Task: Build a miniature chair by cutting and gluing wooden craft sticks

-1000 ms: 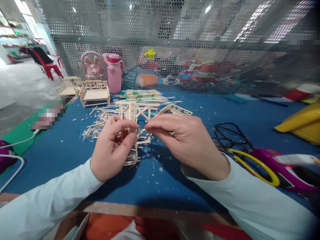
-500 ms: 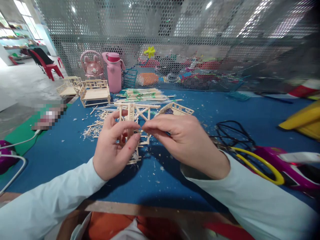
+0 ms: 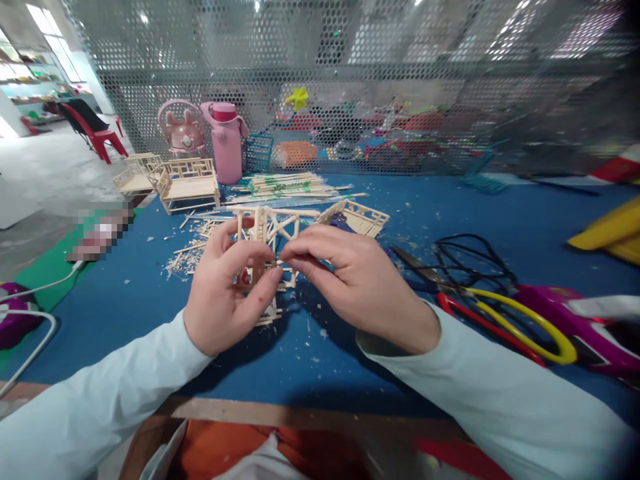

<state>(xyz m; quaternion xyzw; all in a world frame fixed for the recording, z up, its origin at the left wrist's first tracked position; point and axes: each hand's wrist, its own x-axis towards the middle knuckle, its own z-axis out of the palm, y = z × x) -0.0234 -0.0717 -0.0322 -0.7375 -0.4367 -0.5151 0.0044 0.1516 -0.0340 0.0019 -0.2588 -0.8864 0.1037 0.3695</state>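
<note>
My left hand (image 3: 225,293) is closed around a small frame of thin wooden sticks (image 3: 261,227), held upright above the blue table. The frame has crossed diagonal braces, and my fingers hide part of its left side. At its right side, my right hand (image 3: 357,277) has thumb and forefinger pressed together close to the left fingertips. Whatever lies in that pinch is too small or hidden to make out. Behind the right hand lies another stick-built piece (image 3: 365,220), tilted, with a railing along its edge.
Two miniature stick benches (image 3: 193,190) stand at the back left beside a pink bottle (image 3: 227,150). Bundled sticks (image 3: 285,185) and scattered offcuts (image 3: 184,263) lie ahead. On the right are scissors (image 3: 467,310), a black cord (image 3: 477,267) and a purple device (image 3: 543,303).
My right hand has shifted slightly left, its pinch still beside the frame. More of the scissors shows beside my right sleeve. My left hand keeps its hold with little movement.
</note>
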